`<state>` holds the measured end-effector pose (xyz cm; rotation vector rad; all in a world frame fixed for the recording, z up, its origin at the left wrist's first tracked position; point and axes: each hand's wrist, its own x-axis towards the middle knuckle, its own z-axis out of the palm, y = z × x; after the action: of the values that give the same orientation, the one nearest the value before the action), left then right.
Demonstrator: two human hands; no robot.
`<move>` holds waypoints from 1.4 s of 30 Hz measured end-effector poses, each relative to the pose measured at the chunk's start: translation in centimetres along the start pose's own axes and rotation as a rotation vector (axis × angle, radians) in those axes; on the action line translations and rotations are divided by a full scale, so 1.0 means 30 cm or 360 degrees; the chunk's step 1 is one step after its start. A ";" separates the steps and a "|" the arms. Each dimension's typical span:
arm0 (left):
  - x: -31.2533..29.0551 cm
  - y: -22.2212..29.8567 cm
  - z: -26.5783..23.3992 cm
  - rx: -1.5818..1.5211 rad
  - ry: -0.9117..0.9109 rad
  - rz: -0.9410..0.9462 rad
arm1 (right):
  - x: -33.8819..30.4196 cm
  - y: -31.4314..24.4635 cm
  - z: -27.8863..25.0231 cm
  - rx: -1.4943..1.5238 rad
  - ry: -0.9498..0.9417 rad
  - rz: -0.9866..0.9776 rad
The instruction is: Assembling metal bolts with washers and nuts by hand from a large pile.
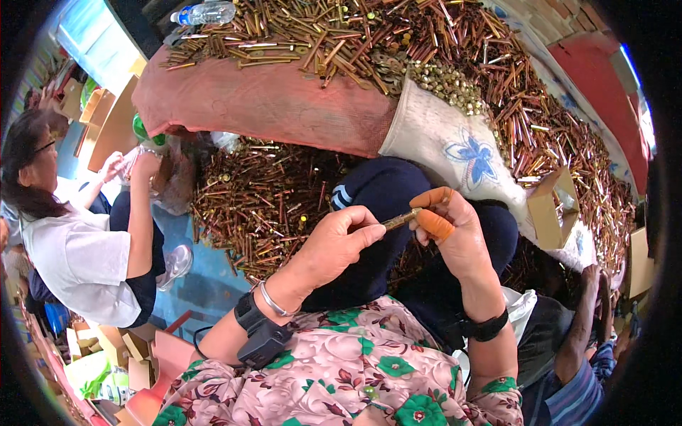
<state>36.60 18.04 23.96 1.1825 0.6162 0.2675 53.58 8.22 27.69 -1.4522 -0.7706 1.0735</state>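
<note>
My left hand (342,240) pinches a slim brass-coloured metal bolt (400,221) between thumb and fingers. It is held above my knees, its far end pointing to the right. My right hand (455,231) wears orange finger covers on the thumb and a finger, closed around that end of the bolt. Whether a small part such as a nut sits between the right fingertips is hidden. Beyond my hands, a large heap of similar bolts (245,209) lies below a red cloth (270,99). More bolts (540,135) cover the raised surface above it.
Small nuts (447,85) and washers (389,71) lie beside a white flowered cloth (455,153). An open cardboard box (553,209) stands at the right, a plastic bottle (204,13) at the far left. A person (78,234) sits at left; another person's arm (579,326) is at right.
</note>
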 end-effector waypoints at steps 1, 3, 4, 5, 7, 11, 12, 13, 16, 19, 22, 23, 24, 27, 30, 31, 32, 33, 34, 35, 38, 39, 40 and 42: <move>0.001 0.002 0.000 0.0000 -0.0005 -0.0002 | 0.000 0.004 -0.001 0.0021 0.0010 0.0001; 0.001 0.007 -0.003 0.0197 0.0035 0.0096 | 0.002 0.009 -0.003 0.0047 0.0018 0.0002; 0.003 0.005 -0.001 0.0199 0.0034 0.0094 | 0.003 0.010 -0.006 -0.0028 0.0031 -0.0005; 0.005 0.001 0.001 0.0289 0.0072 0.0175 | 0.004 0.011 -0.007 -0.0104 0.0045 -0.0012; 0.005 0.000 0.003 0.0381 0.0107 0.0255 | 0.007 0.021 -0.005 -0.0139 0.0065 -0.0015; 0.001 0.019 0.003 0.0635 0.0199 0.0450 | 0.009 0.019 0.004 -0.0406 0.0132 -0.0064; 0.000 0.023 0.003 0.0730 0.0227 0.0489 | 0.008 0.011 0.011 -0.0406 0.0133 -0.0064; -0.001 0.022 0.004 0.0730 0.0226 0.0488 | 0.008 -0.001 0.018 -0.0345 0.0142 -0.0034; -0.004 0.022 0.010 0.0698 0.0201 0.0427 | 0.007 -0.011 0.022 -0.0280 0.0172 0.0030; -0.002 0.030 0.013 0.0807 0.0232 0.0534 | 0.002 -0.008 0.024 -0.0095 0.0190 0.0104; -0.002 0.031 0.007 0.0779 0.0267 0.0541 | -0.004 -0.003 0.037 0.0104 0.0182 0.0106; -0.007 0.039 0.008 0.0774 0.0255 0.0516 | -0.008 -0.007 0.040 0.0120 0.0178 0.0069; -0.011 0.045 0.009 0.0769 0.0243 0.0490 | -0.011 -0.016 0.041 0.0119 0.0179 0.0069; -0.011 0.049 0.014 0.0749 0.0246 0.0546 | -0.013 -0.027 0.034 -0.0351 0.0221 0.0085; -0.008 0.039 0.009 0.0716 0.0272 0.0566 | -0.005 -0.003 0.035 -0.0282 0.0214 0.0015; -0.011 0.039 0.008 0.0717 0.0275 0.0563 | -0.004 0.000 0.039 -0.0277 0.0207 -0.0003; -0.014 0.042 0.007 0.0761 0.0262 0.0564 | -0.004 0.002 0.040 -0.0274 0.0205 -0.0021; -0.016 0.043 0.007 0.0805 0.0248 0.0563 | 0.000 0.006 0.037 -0.0274 0.0206 -0.0020; -0.017 0.044 0.008 0.0804 0.0247 0.0562 | 0.005 0.011 0.031 -0.0406 0.0223 -0.0043; -0.017 0.046 0.010 0.0817 0.0273 0.0604 | 0.009 0.013 0.028 -0.0538 0.0239 -0.0067; -0.019 0.051 0.015 0.0808 0.0285 0.0619 | 0.006 0.006 0.033 -0.0123 0.0212 0.0114; -0.019 0.051 0.015 0.0786 0.0270 0.0592 | 0.005 0.005 0.033 -0.0123 0.0212 0.0115; -0.017 0.048 0.015 0.0786 0.0269 0.0591 | 0.003 0.004 0.034 -0.0039 0.0189 0.0130; -0.016 0.040 0.011 0.0814 0.0260 0.0634 | -0.001 0.006 0.034 0.0046 0.0166 0.0148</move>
<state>36.55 17.97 25.28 1.7926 0.6048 0.5705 52.62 8.56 27.55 -1.5189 -0.6167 1.0657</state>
